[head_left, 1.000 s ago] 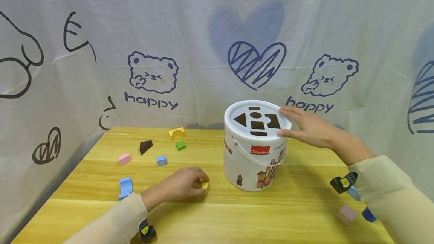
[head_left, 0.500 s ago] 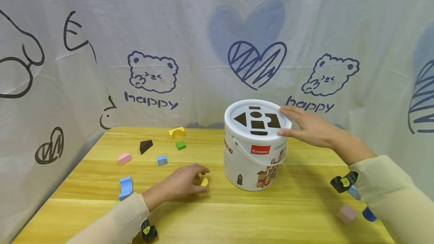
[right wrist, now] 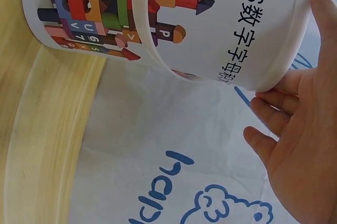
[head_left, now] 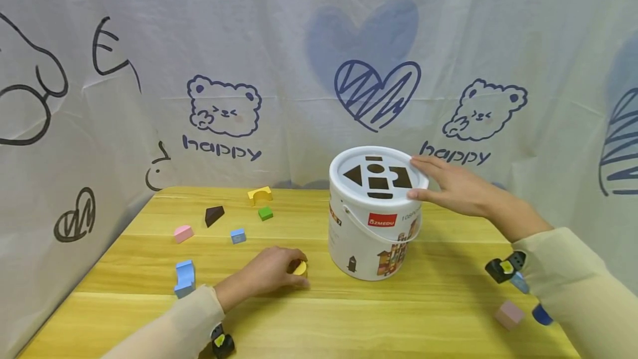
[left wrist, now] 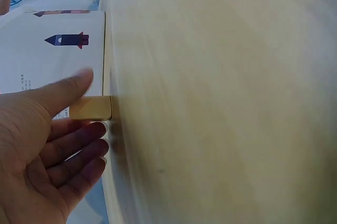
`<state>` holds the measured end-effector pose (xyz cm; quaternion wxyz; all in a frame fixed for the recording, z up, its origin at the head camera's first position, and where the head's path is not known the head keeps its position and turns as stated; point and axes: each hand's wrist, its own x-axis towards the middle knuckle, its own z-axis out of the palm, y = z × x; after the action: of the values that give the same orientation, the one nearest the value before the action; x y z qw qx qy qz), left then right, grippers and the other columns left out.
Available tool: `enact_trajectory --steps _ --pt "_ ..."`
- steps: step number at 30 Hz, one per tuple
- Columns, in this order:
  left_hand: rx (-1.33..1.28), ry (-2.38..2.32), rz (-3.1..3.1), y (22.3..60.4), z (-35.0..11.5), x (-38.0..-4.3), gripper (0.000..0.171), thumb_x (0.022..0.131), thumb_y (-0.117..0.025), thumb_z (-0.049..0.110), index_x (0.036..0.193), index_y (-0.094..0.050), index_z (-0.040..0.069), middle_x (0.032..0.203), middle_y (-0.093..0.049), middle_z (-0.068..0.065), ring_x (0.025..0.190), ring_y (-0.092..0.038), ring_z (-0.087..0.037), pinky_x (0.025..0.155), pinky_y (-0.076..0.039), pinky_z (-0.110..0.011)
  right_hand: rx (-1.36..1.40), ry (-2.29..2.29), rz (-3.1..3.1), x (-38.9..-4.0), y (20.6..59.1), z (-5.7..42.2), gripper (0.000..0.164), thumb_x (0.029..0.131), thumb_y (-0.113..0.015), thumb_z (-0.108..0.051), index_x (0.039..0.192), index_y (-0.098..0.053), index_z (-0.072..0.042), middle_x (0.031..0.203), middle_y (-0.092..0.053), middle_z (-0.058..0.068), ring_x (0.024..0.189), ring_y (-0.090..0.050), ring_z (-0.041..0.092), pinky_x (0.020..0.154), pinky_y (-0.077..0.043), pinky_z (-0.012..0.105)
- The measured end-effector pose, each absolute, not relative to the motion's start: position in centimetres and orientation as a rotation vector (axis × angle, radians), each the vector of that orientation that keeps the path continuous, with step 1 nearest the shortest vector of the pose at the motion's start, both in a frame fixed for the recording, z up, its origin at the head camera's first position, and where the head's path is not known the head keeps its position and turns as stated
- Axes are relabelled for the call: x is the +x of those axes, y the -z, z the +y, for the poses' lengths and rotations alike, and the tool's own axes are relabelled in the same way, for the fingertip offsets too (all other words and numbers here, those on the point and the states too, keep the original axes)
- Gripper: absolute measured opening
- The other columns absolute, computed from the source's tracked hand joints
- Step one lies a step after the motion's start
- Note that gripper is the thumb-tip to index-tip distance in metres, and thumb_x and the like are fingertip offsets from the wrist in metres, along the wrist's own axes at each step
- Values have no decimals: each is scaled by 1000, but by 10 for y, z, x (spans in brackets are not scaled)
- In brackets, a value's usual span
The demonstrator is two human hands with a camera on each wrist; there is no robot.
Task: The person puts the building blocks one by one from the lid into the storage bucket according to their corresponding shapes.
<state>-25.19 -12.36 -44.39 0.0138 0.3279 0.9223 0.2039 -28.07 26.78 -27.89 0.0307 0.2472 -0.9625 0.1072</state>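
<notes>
Head view: a person's left hand (head_left: 269,271) grips a yellow cylinder (head_left: 300,268), thumb and fingers bent round its sides, as the piece stands upright on a wood-grain table (head_left: 309,326), near the foot of a white bucket (head_left: 359,254) and to its left. Seen from the left wrist, the cylinder sits between thumb and forefinger. The right hand (head_left: 456,190), fingers extended and thumb apart, touches the rim of the bucket's white lid (head_left: 355,194), which is cut with dark openings including a triangle, a round and a square. A white carrying handle (right wrist: 143,29) hangs down the printed side.

Spread across the table's left are a yellow arch (head_left: 260,195), a green block (head_left: 266,213), a black wedge (head_left: 214,215), a pink piece (head_left: 183,234), a small blue block (head_left: 238,236) and a blue curved block (head_left: 185,277). By the right sleeve (head_left: 573,281) lie a dusty-pink block (head_left: 509,315) and two bluish pieces (head_left: 542,314), partly covered, their shapes hard to tell. Behind hangs a pale cloth (head_left: 294,71) printed with bears, hearts and "happy."
</notes>
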Motion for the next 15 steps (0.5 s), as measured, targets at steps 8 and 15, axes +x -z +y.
enact_trajectory --steps 8,15 --pt "1119 -631 2883 441 -119 -251 29 90 -71 23 114 -70 7 91 -68 3 74 -56 -5 67 -51 -26 760 -325 -2965 -281 278 268 86 93 -51 -62 155 -26 -6 158 -23 19 135 -33 48 106 -28 66" --pt "1198 -646 2882 422 -117 -249 29 90 -71 20 116 -70 7 102 -71 -2 85 -63 -8 76 -54 -27 756 -331 -2967 -280 278 267 86 93 -51 -62 155 -26 -6 158 -22 19 135 -33 48 106 -28 66"
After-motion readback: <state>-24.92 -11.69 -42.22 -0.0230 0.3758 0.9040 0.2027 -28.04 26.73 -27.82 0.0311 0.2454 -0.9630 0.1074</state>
